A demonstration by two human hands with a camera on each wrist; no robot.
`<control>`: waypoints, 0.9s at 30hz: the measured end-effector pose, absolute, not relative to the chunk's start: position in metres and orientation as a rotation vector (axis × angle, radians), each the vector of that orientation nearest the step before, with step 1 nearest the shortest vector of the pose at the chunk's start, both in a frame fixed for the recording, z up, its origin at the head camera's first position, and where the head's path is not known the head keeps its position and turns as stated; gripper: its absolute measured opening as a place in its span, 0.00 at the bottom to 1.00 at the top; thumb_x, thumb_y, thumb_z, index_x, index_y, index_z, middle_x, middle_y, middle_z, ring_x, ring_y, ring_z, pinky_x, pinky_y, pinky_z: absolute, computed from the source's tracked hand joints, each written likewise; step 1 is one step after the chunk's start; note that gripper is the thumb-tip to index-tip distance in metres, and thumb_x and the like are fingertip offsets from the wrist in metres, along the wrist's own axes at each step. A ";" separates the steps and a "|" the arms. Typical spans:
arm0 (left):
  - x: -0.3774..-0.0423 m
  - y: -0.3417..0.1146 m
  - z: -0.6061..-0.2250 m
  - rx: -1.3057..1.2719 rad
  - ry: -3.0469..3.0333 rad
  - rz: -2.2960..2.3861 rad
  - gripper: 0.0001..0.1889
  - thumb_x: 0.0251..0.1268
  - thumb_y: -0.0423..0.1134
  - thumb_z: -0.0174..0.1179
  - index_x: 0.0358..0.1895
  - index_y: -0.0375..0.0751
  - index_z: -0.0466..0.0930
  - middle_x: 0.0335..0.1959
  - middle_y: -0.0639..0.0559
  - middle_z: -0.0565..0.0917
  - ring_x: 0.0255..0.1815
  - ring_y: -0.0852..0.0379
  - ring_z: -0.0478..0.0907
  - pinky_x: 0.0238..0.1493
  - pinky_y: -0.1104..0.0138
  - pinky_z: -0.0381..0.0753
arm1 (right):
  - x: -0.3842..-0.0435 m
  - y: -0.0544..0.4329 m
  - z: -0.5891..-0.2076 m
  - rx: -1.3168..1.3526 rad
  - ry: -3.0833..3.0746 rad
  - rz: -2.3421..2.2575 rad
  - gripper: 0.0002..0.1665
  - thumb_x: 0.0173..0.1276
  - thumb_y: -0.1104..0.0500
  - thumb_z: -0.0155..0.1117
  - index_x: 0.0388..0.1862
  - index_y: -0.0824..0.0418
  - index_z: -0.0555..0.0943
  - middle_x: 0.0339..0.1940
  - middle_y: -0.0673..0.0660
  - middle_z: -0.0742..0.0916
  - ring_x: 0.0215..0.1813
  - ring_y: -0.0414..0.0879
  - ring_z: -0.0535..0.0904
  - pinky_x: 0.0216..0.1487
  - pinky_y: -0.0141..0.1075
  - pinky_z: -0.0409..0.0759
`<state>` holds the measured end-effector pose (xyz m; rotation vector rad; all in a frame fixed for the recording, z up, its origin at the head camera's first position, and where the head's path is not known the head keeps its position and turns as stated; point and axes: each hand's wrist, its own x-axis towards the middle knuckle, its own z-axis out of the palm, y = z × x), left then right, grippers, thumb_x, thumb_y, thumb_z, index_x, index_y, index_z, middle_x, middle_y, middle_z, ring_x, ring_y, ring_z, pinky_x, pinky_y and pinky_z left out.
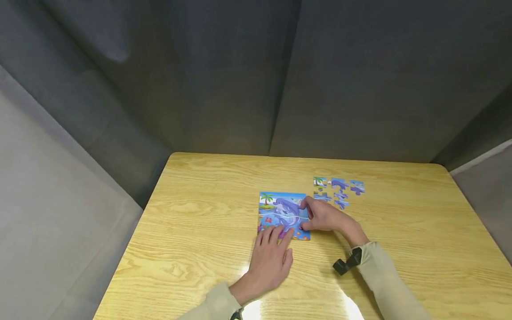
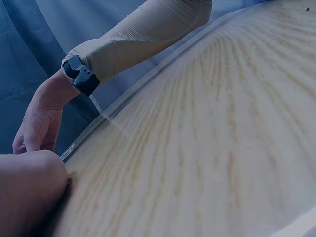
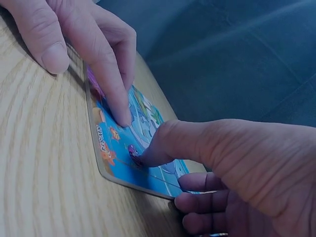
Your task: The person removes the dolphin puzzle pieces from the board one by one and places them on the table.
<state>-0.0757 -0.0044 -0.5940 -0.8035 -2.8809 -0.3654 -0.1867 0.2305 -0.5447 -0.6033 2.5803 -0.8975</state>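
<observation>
Left hand, fingers extended, touches puzzle, near side; right hand grips right edge; loose pieces far right.

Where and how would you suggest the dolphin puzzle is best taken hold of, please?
I would pinch the dolphin puzzle by its right edge, coming from the right, thumb on top and fingertips at the rim. It is thin and lies low on the table, with that edge straight and the right hand there, while the left hand covers part of the near edge.
</observation>
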 end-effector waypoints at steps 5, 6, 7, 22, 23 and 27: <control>-0.076 -0.005 -0.593 -0.813 -2.880 -0.353 0.29 0.82 0.51 0.41 0.82 0.53 0.62 0.76 0.48 0.66 0.76 0.46 0.61 0.74 0.48 0.63 | -0.185 0.230 -0.544 -0.591 2.603 -0.894 0.32 0.59 0.55 0.79 0.55 0.65 0.75 0.28 0.51 0.78 0.27 0.43 0.71 0.29 0.35 0.71; -0.076 -0.005 -0.593 -0.813 -2.881 -0.349 0.30 0.82 0.51 0.41 0.82 0.53 0.61 0.76 0.48 0.66 0.76 0.46 0.61 0.74 0.48 0.63 | -0.185 0.230 -0.544 -0.589 2.610 -0.894 0.32 0.59 0.55 0.80 0.55 0.65 0.74 0.28 0.51 0.78 0.27 0.43 0.71 0.29 0.35 0.71; -0.076 -0.005 -0.593 -0.812 -2.881 -0.343 0.30 0.82 0.51 0.41 0.82 0.54 0.61 0.76 0.48 0.66 0.76 0.46 0.61 0.74 0.48 0.63 | -0.184 0.229 -0.544 -0.588 2.616 -0.894 0.32 0.59 0.55 0.80 0.55 0.65 0.74 0.28 0.51 0.78 0.27 0.43 0.71 0.29 0.35 0.71; -0.075 -0.006 -0.594 -0.812 -2.845 -0.312 0.29 0.82 0.52 0.41 0.81 0.54 0.64 0.74 0.48 0.68 0.74 0.45 0.63 0.73 0.48 0.64 | -0.178 0.220 -0.550 -0.585 2.797 -0.991 0.24 0.57 0.57 0.82 0.43 0.63 0.77 0.31 0.55 0.81 0.29 0.42 0.72 0.30 0.36 0.72; -0.075 -0.006 -0.595 -0.810 -2.842 -0.313 0.29 0.82 0.52 0.41 0.81 0.54 0.64 0.74 0.48 0.68 0.74 0.45 0.63 0.72 0.48 0.64 | -0.178 0.219 -0.550 -0.576 2.806 -0.997 0.23 0.57 0.58 0.82 0.43 0.63 0.78 0.31 0.56 0.81 0.29 0.42 0.72 0.31 0.36 0.73; -0.075 -0.006 -0.596 -0.809 -2.836 -0.310 0.29 0.82 0.52 0.41 0.81 0.54 0.64 0.74 0.48 0.68 0.74 0.45 0.63 0.73 0.48 0.64 | -0.177 0.216 -0.551 -0.533 2.818 -1.015 0.22 0.57 0.59 0.82 0.42 0.64 0.78 0.31 0.56 0.82 0.29 0.42 0.73 0.32 0.36 0.73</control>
